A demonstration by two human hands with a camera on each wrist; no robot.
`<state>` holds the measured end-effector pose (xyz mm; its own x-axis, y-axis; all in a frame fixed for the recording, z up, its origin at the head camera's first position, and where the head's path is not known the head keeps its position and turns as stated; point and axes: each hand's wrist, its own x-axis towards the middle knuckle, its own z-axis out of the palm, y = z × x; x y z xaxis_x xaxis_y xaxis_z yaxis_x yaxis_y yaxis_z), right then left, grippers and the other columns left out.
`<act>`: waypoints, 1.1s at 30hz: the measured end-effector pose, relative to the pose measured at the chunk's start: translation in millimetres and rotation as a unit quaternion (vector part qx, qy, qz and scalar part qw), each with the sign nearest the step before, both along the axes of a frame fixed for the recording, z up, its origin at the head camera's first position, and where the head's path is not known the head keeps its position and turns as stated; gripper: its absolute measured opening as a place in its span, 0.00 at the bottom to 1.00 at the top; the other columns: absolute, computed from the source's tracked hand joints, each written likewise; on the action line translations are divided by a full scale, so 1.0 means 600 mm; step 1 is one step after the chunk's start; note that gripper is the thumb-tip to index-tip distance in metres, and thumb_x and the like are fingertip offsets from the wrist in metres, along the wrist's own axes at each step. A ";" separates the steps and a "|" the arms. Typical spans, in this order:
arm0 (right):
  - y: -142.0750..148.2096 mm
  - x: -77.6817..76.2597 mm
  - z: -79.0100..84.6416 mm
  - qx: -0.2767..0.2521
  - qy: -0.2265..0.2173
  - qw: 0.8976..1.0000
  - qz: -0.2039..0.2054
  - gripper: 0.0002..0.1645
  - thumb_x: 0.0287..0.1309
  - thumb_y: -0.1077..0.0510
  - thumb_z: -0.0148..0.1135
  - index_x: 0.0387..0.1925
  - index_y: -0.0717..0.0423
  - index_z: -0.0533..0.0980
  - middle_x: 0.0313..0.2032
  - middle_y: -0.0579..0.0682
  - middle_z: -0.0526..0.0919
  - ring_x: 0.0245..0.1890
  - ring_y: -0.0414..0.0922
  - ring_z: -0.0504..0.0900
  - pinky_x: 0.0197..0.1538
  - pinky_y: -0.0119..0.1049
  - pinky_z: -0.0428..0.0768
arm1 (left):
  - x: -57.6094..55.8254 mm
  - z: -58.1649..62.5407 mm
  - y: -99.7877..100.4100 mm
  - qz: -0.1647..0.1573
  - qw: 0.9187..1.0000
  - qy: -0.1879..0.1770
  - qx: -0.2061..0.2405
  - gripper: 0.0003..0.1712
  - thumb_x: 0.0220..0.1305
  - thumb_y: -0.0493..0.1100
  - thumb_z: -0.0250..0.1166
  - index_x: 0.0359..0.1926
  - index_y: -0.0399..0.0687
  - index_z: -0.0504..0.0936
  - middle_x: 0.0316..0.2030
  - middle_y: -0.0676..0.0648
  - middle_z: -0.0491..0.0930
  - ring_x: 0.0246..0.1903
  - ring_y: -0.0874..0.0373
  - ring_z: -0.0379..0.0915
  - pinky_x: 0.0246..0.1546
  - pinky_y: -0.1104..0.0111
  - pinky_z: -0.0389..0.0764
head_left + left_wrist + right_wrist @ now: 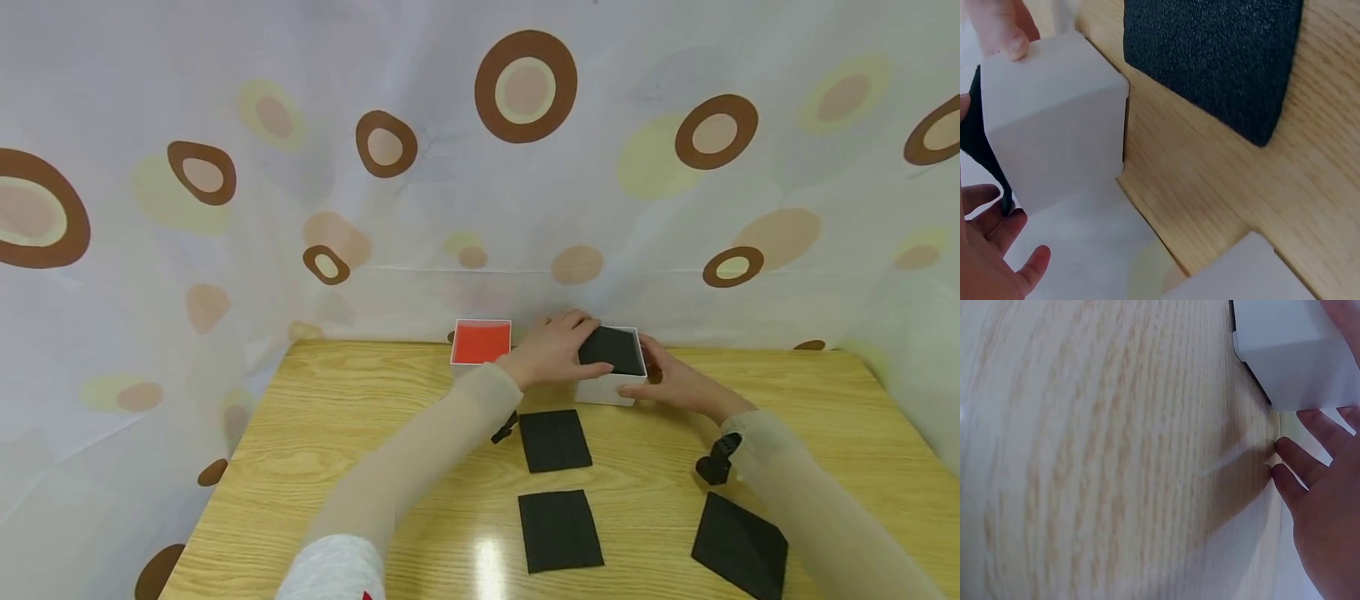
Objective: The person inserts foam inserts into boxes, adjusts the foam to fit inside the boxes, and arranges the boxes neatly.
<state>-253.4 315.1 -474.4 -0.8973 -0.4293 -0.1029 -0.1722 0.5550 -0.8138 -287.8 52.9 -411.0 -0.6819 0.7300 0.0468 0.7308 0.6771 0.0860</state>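
My left hand [551, 350] holds a black square sheet [613, 350] at the top of a white box [606, 390], its thumb at the near edge and fingers at the far edge. In the left wrist view the sheet [979, 134] bends slightly at the box's opening, with fingertips at its edge. My right hand [675, 383] grips the right side of that box, thumb on the front corner and other fingers around the side. In the right wrist view, some of its fingertips reach down near the tabletop beside the box [1310, 369]. The box's inside is hidden.
Left of the held box stands a second white box [460, 370] with a red sheet [482, 342] inside. Three more black squares lie on the wooden table [360, 400]: one in front of the box [555, 442], one nearer [560, 531], one by the right forearm [741, 546]. A patterned curtain hangs behind.
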 end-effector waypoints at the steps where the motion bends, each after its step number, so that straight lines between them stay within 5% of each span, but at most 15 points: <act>1: 0.001 0.001 0.001 0.000 0.000 1.000 -0.001 0.59 0.68 0.52 0.70 0.83 0.54 0.40 0.69 0.65 0.69 0.62 0.56 0.73 0.61 0.48 0.75 | 0.001 -0.001 0.002 -0.001 1.000 -0.001 0.004 0.46 0.73 0.72 0.55 0.79 0.51 0.64 0.73 0.49 0.67 0.71 0.55 0.64 0.70 0.55 0.67; 12: 0.001 0.002 0.001 0.015 -0.007 1.000 -0.006 0.63 0.67 0.50 0.71 0.84 0.53 0.36 0.65 0.65 0.72 0.52 0.52 0.75 0.51 0.45 0.75 | -0.007 -0.023 0.007 0.002 0.999 0.015 0.049 0.44 0.71 0.73 0.56 0.77 0.55 0.67 0.71 0.50 0.68 0.70 0.55 0.64 0.70 0.55 0.65; 20: 0.002 -0.001 -0.003 0.004 0.002 1.000 -0.001 0.62 0.68 0.52 0.70 0.83 0.54 0.36 0.65 0.64 0.72 0.57 0.53 0.75 0.57 0.48 0.76 | -0.005 -0.032 0.004 0.003 0.999 -0.011 0.033 0.41 0.73 0.73 0.54 0.77 0.60 0.66 0.74 0.50 0.65 0.73 0.55 0.61 0.71 0.51 0.65; 33: 0.007 -0.005 -0.010 -0.009 -0.004 1.000 0.005 0.62 0.67 0.54 0.71 0.83 0.53 0.37 0.61 0.64 0.73 0.49 0.51 0.77 0.51 0.42 0.78 | 0.006 -0.033 0.002 -0.024 0.999 0.040 0.008 0.34 0.73 0.71 0.55 0.72 0.65 0.73 0.78 0.48 0.59 0.79 0.51 0.51 0.75 0.47 0.58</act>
<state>-256.3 319.4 -480.6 -0.8924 -0.4394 -0.1022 -0.1710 0.5391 -0.8247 -284.5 53.9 -430.9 -0.6398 0.7602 0.1128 0.7673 0.6403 0.0366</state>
